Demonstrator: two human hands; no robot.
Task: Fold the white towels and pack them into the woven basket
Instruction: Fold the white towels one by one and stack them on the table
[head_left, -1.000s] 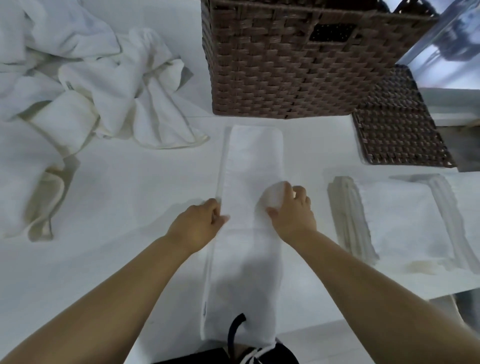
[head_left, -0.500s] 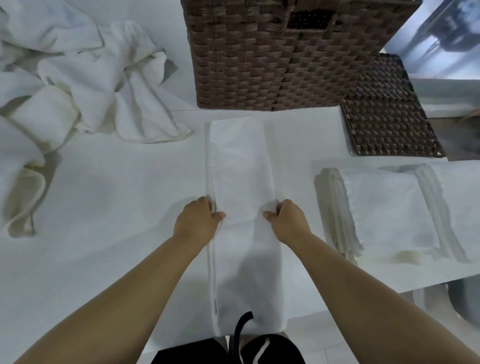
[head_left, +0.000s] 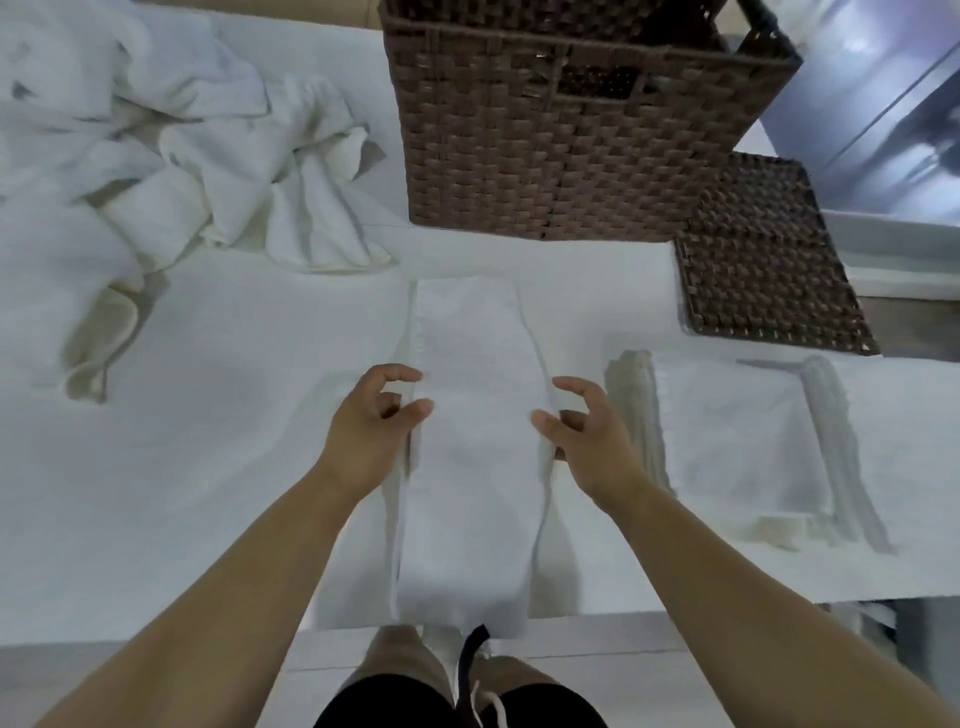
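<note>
A white-covered tabletop (head_left: 218, 467) fills the view. A long folded towel strip (head_left: 472, 441) lies down its middle, running from the near edge toward the brown woven basket (head_left: 561, 156) at the back. The left hand (head_left: 371, 428) and right hand (head_left: 584, 431) sit at the strip's two long edges, fingers loosely curled; neither plainly grips the cloth. A folded towel (head_left: 727, 441) lies to the right, a crumpled towel heap (head_left: 182, 156) far left. Risk: an uneven pickup could skew the next fold, since the near end overhangs the edge.
</note>
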